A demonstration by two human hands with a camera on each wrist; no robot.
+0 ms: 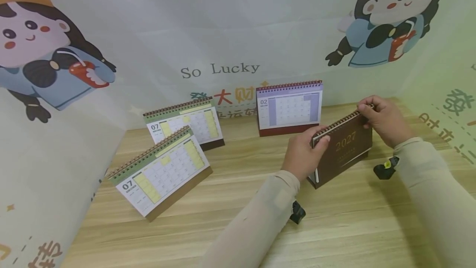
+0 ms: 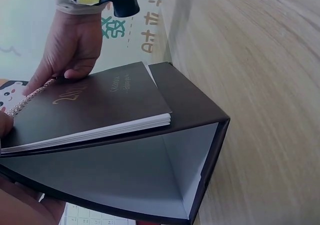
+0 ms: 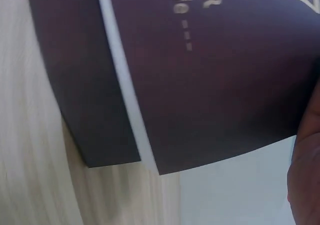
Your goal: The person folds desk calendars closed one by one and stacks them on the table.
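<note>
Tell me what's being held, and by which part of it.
The brown calendar, by its spiral-bound top edge: left hand and right hand grip opposite ends.

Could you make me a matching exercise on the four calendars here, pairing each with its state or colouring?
Column 1
1. Brown 2027 calendar
2. Purple-banded calendar
3. Front green-banded calendar
4. Rear green-banded calendar

Column 2
A. Page 07 above a tan base
B. Held by the left hand and right hand
C. Page 07 above a very dark base
D. Page 02 above a dark red base

Pairs: 1-B, 2-D, 3-A, 4-C
</note>
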